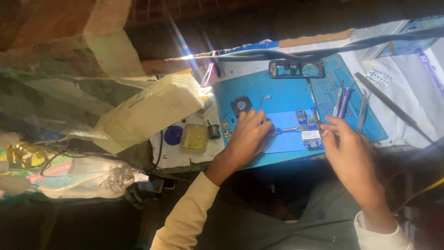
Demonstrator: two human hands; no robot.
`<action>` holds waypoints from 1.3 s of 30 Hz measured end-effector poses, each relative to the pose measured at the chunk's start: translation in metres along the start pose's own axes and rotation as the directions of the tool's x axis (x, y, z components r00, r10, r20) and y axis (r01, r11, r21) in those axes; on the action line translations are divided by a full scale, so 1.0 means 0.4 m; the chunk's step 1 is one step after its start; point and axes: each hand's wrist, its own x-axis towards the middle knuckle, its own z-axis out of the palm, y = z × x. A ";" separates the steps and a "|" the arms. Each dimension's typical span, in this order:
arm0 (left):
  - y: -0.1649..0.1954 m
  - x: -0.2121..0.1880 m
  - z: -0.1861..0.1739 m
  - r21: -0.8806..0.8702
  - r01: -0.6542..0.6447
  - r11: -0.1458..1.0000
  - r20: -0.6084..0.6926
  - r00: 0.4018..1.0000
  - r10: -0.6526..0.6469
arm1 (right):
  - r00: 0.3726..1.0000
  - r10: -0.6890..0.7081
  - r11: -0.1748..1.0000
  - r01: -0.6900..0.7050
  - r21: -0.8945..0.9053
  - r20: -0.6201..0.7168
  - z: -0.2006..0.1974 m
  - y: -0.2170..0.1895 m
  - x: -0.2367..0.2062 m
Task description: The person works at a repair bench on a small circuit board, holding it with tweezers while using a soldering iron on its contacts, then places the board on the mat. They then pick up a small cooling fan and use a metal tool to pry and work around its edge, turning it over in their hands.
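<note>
- Left hand (247, 134) lies flat near the bench's front edge, fingers curled loosely on the blue mat (282, 95), pressing a thin metal strip (287, 130).
- The circuit board (309, 132) sits between both hands, long axis running front to back.
- Right hand (347, 148) is half closed at the board's right edge; I cannot tell what it grips.
- Tweezers (341, 103) lie behind; open mat is toward the back.
</note>
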 end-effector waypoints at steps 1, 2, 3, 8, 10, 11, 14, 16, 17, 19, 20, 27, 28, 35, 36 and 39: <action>0.000 0.001 -0.001 0.002 -0.005 1.000 -0.004 1.000 0.005 | 0.999 0.033 0.999 -0.033 0.013 0.014 0.000 0.003 0.007; 0.001 0.002 -0.002 0.002 -0.009 1.000 -0.006 1.000 0.009 | 0.999 0.049 0.998 -0.050 0.031 0.016 0.001 0.008 0.013; 0.003 0.002 -0.002 -0.006 -0.007 1.000 -0.003 1.000 0.007 | 0.998 0.067 0.997 -0.068 0.047 0.018 0.002 0.015 0.019; 0.015 0.007 0.000 0.046 -0.012 0.999 -0.008 1.000 0.012 | 0.999 -0.023 0.999 0.023 0.030 0.029 0.006 0.052 0.054; 0.022 0.010 0.003 0.067 0.000 0.998 0.013 1.000 -0.001 | 0.997 0.029 0.999 -0.030 0.019 0.072 0.002 0.059 0.069; 0.025 0.012 0.007 0.074 0.005 0.997 0.023 1.000 -0.007 | 0.997 0.008 0.999 -0.011 0.034 0.077 -0.001 0.060 0.074; 0.034 0.015 0.017 0.070 0.028 0.997 0.031 0.999 -0.030 | 0.996 -0.002 0.999 -0.002 0.044 0.085 -0.003 0.059 0.076; 0.040 0.016 0.026 0.052 0.041 0.998 0.030 0.999 -0.042 | 0.996 0.044 0.999 -0.044 0.000 0.082 0.002 0.057 0.070; 0.043 0.017 0.032 0.044 0.050 0.998 0.027 0.998 -0.051 | 0.996 0.030 1.000 -0.030 -0.003 0.080 0.003 0.056 0.070; 0.048 0.018 0.044 0.018 0.067 0.998 -0.005 0.998 -0.067 | 0.997 0.008 1.000 -0.007 -0.008 0.077 0.006 0.053 0.067; 0.049 0.017 0.049 0.003 0.074 0.997 -0.021 0.997 -0.073 | 0.996 0.014 0.999 -0.011 -0.032 0.086 0.005 0.051 0.066; 0.035 0.005 0.060 -0.078 0.113 0.991 -0.019 0.993 -0.114 | 0.955 -0.197 0.964 0.229 -0.132 0.221 -0.048 0.005 0.105; 0.033 0.003 0.058 -0.075 0.108 0.991 -0.009 0.994 -0.109 | 0.926 -0.293 0.922 0.339 -0.184 0.239 -0.053 -0.005 0.116; 0.034 0.002 0.053 -0.092 0.101 0.991 -0.023 0.994 -0.103 | 0.600 -0.675 0.637 0.768 -0.072 0.429 0.001 -0.067 0.162; 0.035 0.001 0.052 -0.095 0.104 0.990 -0.018 0.994 -0.106 | 0.591 -0.682 0.629 0.774 -0.066 0.431 0.012 -0.071 0.163; 0.035 0.000 0.050 -0.101 0.113 0.988 -0.011 0.993 -0.115 | 0.575 -0.675 0.621 0.781 -0.066 0.462 0.028 -0.076 0.168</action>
